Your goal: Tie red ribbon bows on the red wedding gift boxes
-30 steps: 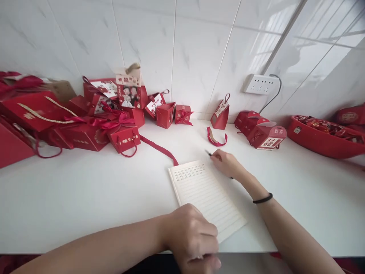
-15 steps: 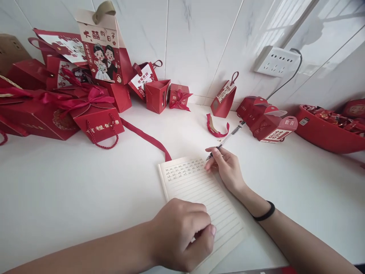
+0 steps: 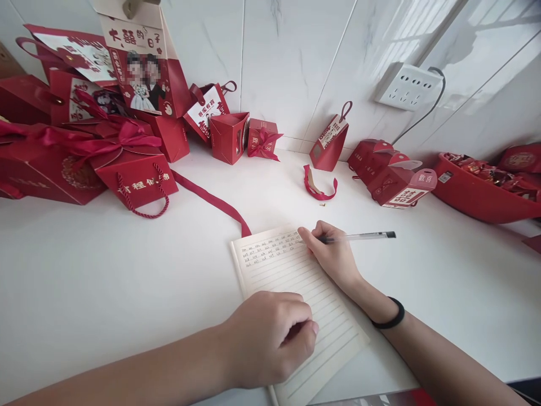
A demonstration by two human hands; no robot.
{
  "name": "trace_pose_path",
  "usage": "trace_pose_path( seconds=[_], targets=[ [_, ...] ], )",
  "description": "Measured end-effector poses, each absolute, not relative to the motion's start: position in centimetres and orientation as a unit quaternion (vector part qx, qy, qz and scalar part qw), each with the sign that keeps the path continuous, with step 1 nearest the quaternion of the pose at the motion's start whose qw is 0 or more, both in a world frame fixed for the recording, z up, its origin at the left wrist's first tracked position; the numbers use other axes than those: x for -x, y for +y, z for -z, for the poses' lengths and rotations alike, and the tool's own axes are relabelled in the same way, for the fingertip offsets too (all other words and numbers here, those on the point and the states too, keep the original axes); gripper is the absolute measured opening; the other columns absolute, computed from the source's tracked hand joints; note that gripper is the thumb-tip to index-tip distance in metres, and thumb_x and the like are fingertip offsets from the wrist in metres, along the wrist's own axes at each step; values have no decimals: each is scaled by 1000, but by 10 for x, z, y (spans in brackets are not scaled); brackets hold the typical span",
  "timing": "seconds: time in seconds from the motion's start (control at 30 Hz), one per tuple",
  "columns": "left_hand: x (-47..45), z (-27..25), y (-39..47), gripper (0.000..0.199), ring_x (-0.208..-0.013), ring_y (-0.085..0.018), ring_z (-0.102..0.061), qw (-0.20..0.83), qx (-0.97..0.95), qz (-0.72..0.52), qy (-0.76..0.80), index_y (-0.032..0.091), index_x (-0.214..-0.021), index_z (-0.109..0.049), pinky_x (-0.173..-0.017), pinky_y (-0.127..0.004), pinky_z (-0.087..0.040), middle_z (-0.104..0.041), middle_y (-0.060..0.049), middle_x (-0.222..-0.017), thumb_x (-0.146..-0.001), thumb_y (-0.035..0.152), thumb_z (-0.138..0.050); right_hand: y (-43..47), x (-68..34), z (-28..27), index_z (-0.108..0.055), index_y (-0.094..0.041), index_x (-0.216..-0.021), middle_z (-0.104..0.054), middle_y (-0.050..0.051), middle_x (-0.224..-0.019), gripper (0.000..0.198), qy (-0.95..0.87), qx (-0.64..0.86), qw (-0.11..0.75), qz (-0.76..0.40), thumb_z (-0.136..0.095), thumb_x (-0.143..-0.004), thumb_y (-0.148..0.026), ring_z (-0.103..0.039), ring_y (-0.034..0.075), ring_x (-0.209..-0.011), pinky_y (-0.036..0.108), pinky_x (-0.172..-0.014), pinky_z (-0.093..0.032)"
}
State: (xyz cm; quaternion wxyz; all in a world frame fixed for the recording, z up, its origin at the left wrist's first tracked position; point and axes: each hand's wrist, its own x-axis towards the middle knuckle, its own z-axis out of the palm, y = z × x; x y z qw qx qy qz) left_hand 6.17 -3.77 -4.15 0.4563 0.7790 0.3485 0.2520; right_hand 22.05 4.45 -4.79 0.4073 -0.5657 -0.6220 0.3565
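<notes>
Where the pen (image 3: 367, 235) is: inside the grip of the right hand (image 3: 332, 254), its clear barrel passing out to the right; the writing end is hard to see.
Right fingers: closed around the pen, thumb pressed toward the others, near the far right edge of the written page.
Left hand (image 3: 273, 335): curled into a loose fist over the near left part of the notebook (image 3: 291, 279); the inside of this fist I cannot see.
Notebook: open on the white table (image 3: 105, 270), with several rows of small handwriting at its far end and ruled lines below.
Red ribbon (image 3: 211, 201): runs from the rope-handled gift box (image 3: 141, 186), at far left, to the notebook's far left corner.
Wrist: a black band (image 3: 389, 317) is around the right one.
</notes>
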Motion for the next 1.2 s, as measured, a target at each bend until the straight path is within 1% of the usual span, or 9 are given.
trace_pose_path(
  seconds=[0.1,0.23,0.37,0.57,0.7,0.8,0.97,1.13,1.2],
  targets=[
    [-61,41,-38,31,-47,-6,-33,456,-781,-250,347,17,-53,-31,-45,-19,-28,-38,4,-54,-81,21,-42,45,-221,49,-31,-20,-54,-39,-6,-40,39,-640,560,397,-345,-58,-76,-35,-30,6,-40,20,-40,-25],
    [-61,41,-39,31,-46,-6,-32,454,-781,-249,349,17,-53,-31,-45,-19,-28,-38,4,-55,-81,22,-42,46,-220,50,-30,-20,-54,-38,-7,-41,34,-648,557,384,-349,-55,-75,-30,-29,6,-41,20,-40,-23],
    [-62,41,-39,31,-46,-6,-32,455,-780,-245,353,17,-53,-31,-45,-20,-28,-38,4,-55,-82,22,-42,46,-219,50,-28,-20,-53,-33,-7,-41,31,-656,559,379,-338,-53,-71,-25,-25,6,-41,19,-39,-20],
    [-62,42,-39,31,-46,-6,-33,454,-780,-245,354,17,-53,-32,-45,-20,-29,-39,4,-55,-82,23,-42,46,-220,50,-28,-20,-52,-33,-7,-41,30,-657,565,380,-324,-52,-70,-24,-25,6,-42,20,-39,-19],
    [-62,42,-38,31,-46,-6,-32,453,-781,-245,354,17,-53,-31,-45,-20,-29,-38,4,-55,-82,23,-42,46,-220,49,-30,-20,-53,-37,-7,-41,31,-639,573,382,-344,-53,-73,-28,-28,6,-42,20,-40,-22],
    [-62,42,-38,31,-46,-6,-32,454,-781,-245,351,17,-53,-31,-45,-21,-29,-38,4,-55,-82,22,-42,46,-219,50,-30,-20,-53,-33,-7,-41,31,-640,574,385,-336,-53,-72,-28,-26,6,-42,20,-40,-21],
    [-62,42,-39,31,-46,-6,-33,456,-779,-250,351,17,-53,-31,-45,-20,-29,-38,4,-55,-82,22,-42,46,-220,51,-25,-20,-52,-28,-7,-44,30,-663,564,383,-309,-50,-68,-22,-23,6,-44,21,-40,-18],
    [-62,42,-40,31,-46,-6,-32,456,-778,-255,350,16,-53,-31,-45,-19,-28,-38,4,-55,-81,22,-42,46,-221,51,-28,-20,-53,-30,-7,-43,30,-629,579,413,-314,-51,-72,-27,-25,6,-42,21,-41,-21],
    [-62,43,-39,31,-46,-6,-32,454,-778,-256,351,16,-53,-31,-45,-19,-28,-38,4,-54,-81,22,-42,47,-221,50,-28,-20,-53,-29,-7,-43,31,-628,581,406,-321,-52,-72,-27,-24,6,-43,21,-41,-20]
  ],
)
